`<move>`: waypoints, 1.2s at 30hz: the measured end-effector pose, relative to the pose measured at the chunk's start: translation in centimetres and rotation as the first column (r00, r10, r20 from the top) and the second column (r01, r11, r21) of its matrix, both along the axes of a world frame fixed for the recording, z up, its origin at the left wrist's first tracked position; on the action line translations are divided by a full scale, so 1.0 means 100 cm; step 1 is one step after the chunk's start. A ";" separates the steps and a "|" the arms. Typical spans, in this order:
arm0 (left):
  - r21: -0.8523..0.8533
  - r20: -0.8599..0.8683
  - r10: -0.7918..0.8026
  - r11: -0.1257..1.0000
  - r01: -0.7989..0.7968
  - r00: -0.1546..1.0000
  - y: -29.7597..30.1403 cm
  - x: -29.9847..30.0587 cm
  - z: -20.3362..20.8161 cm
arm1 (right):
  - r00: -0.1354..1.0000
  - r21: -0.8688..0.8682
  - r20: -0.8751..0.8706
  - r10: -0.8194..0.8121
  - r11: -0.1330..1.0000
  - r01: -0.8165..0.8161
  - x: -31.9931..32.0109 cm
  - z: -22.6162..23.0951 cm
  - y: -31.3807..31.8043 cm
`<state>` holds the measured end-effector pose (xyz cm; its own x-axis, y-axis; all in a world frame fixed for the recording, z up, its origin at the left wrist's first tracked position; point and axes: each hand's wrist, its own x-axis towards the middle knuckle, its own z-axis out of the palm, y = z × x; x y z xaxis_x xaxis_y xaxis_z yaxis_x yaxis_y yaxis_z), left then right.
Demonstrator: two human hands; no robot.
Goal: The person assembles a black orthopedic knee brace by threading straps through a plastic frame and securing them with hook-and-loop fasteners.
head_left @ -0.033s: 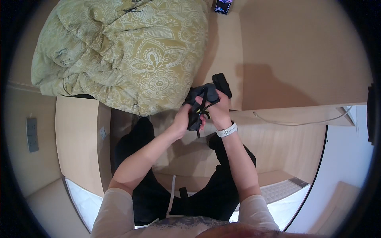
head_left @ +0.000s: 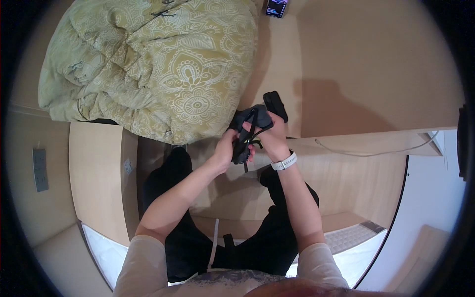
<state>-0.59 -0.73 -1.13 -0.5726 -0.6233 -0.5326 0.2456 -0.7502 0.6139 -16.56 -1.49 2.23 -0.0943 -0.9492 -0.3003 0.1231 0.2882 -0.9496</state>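
Observation:
Between my two hands is a soft dark grey item with thin black straps [head_left: 259,113]; its exact kind is not plain. My left hand [head_left: 225,151] grips its left side, with the fingers partly hidden behind it. On the other side my right hand [head_left: 274,136], with a white watch band [head_left: 284,161] at the wrist, closes on the item and its straps. A loose strap end hangs below the hands, and a small yellow-green patch shows between them. Just beyond my right hand a black oblong object [head_left: 275,105] lies on the wooden surface.
A bulky yellow-green patterned quilt [head_left: 163,69] fills the far left, close to my left hand. A lit phone [head_left: 276,8] stands at the far edge. To the right, a pale cable [head_left: 366,154] runs along the edge of a wooden board [head_left: 371,64]. My legs are spread below.

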 end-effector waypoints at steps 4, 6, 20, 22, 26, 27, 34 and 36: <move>-0.084 -0.070 -0.051 0.995 0.045 0.996 -0.003 0.006 0.000 | 0.998 -0.081 -0.069 0.006 0.997 -0.011 -0.017 0.008 -0.002; -0.142 -0.093 -0.092 0.987 0.078 0.991 0.002 0.005 0.000 | 0.998 -0.073 -0.026 -0.061 0.996 0.059 -0.019 0.005 0.001; -0.157 -0.203 -0.134 0.982 0.102 0.970 0.002 0.002 0.016 | 0.996 -0.093 0.090 -0.018 0.995 0.027 -0.014 0.012 0.003; -0.233 -0.144 -0.159 0.965 0.123 0.977 0.005 0.000 0.010 | 0.983 -0.062 0.153 -0.100 0.992 0.111 -0.007 0.016 0.006; -0.234 -0.085 -0.169 0.961 0.146 0.982 0.008 -0.002 0.010 | 0.989 -0.090 0.075 -0.131 0.986 0.138 -0.003 0.006 0.009; -0.211 -0.090 -0.132 0.971 0.111 0.987 0.009 -0.002 0.008 | 0.998 -0.087 0.045 -0.037 0.995 0.040 -0.005 0.004 0.008; -0.185 -0.108 -0.106 0.979 0.085 0.989 0.005 0.001 0.007 | 0.998 -0.083 0.017 -0.066 0.994 0.068 -0.013 -0.002 0.001; -0.227 -0.023 -0.151 0.964 0.142 0.988 0.008 0.000 0.002 | 0.985 -0.105 0.081 -0.152 0.981 0.161 -0.002 -0.008 0.002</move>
<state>-0.61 0.02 -0.94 -0.6842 -0.6318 -0.3643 0.1706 -0.6243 0.7623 -16.75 -1.29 1.48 -0.2261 -0.9522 -0.2056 0.2282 0.1534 -0.9614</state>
